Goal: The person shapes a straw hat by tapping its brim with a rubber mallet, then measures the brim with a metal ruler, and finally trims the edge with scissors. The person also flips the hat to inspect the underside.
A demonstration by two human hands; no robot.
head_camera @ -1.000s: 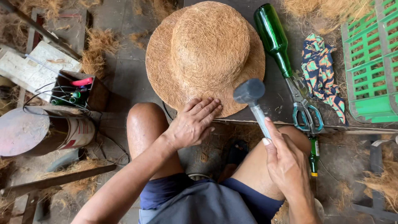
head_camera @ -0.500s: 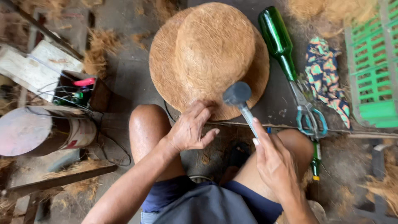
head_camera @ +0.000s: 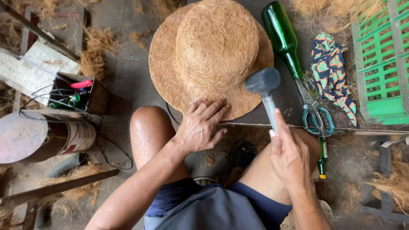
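The fibre hat (head_camera: 213,55) lies in the upper middle of the frame. The left hand (head_camera: 200,125) presses flat, fingers spread, on its near brim. The right hand (head_camera: 289,157) grips a mallet (head_camera: 264,89), handle running up-frame, head just over the brim's right edge. A green bottle (head_camera: 281,36) and scissors (head_camera: 313,110) lie to the right.

Counted: 1 fibre hat (head_camera: 211,55), 1 mallet (head_camera: 265,91), 2 green bottles, big (head_camera: 281,36) and small (head_camera: 323,159), 1 pair scissors (head_camera: 314,113), 1 patterned cloth (head_camera: 330,72), 1 green crate (head_camera: 381,64), 2 hands, left (head_camera: 200,127) and right (head_camera: 292,155).
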